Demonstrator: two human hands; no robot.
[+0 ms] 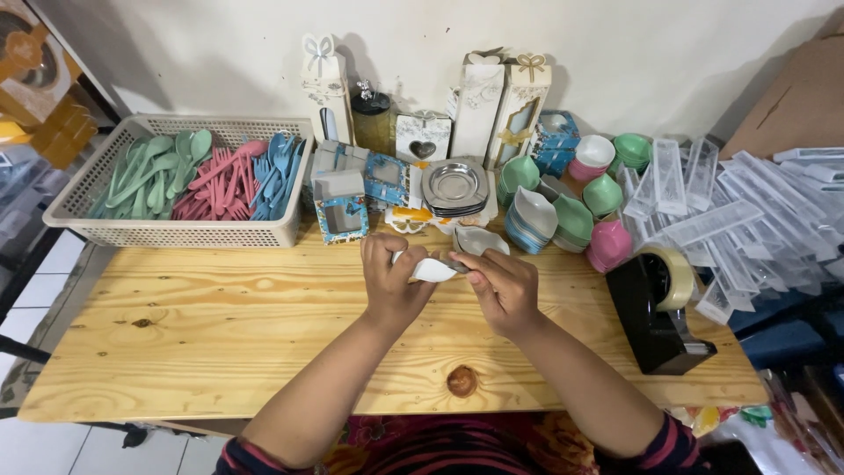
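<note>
Item: packing bench, recorded from the head view. A pale pine wooden table [220,317] carried the work. At its middle the left hand [391,281] and the right hand [505,288] met over a small white leaf-shaped plastic dish [432,269]; the left-hand fingers were curled shut around its near end, the right-hand fingers pinched closed on its far end, where a thin silvery piece showed, too small to identify. The dish was held just above the tabletop, in front of a second silver-grey leaf-shaped dish [479,239] lying on the wood. To the left stood a beige perforated plastic basket [167,233] holding green, pink and blue plastic spoons and forks [211,171]. Behind the hands: a stack of round metal saucers [454,187], small blue windowed gift boxes [341,211], tall white ribboned cartons [501,105]. To the right: stacked pastel bowls in green, pink and white [580,207], a heap of clear narrow plastic cases [747,220], and a black desk tape dispenser with a roll of tape [659,303]. Judged step: fitting or wrapping one dish by hand. The next move would likely call for a steady two-handed hold while the small piece is seated.
</note>
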